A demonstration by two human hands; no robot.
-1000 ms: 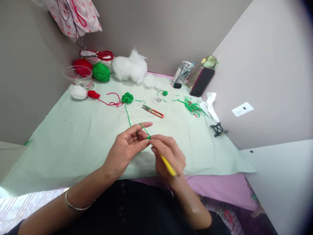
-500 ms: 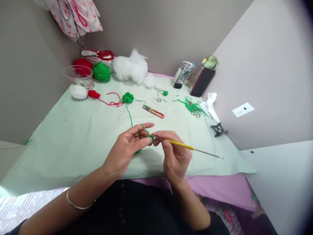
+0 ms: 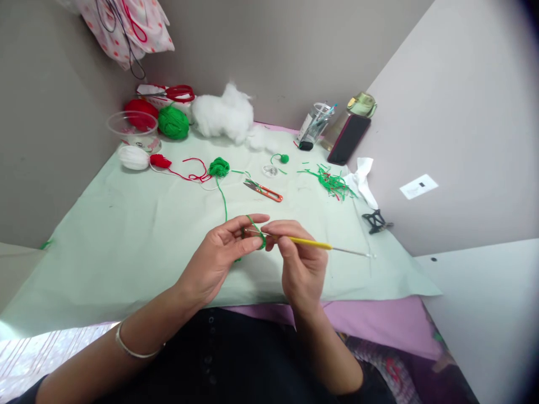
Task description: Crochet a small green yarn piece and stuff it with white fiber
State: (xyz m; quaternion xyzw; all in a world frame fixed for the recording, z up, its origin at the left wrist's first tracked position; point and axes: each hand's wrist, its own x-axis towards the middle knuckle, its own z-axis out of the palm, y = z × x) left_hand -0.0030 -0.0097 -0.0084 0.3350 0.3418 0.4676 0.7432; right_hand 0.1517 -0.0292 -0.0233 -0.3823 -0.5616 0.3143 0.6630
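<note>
Head cam: left hand [image 3: 210, 252] has its fingers pinched on a small green crochet piece [image 3: 263, 242] over the near-edge side of the worktop [image 3: 138, 241], with green yarn [image 3: 222, 199] running over the index finger. Right hand's [image 3: 304, 261] fingers are wrapped round a yellow-handled double-ended crochet hook [image 3: 311, 243], one tip right at that yarn.

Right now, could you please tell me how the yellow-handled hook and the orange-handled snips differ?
The yellow-handled hook is held in the right hand; the orange-handled snips lie on the pale cloth. The hook is a slender rod, while the snips are broader and bladed. Both combine metal with a bright handle.
</note>
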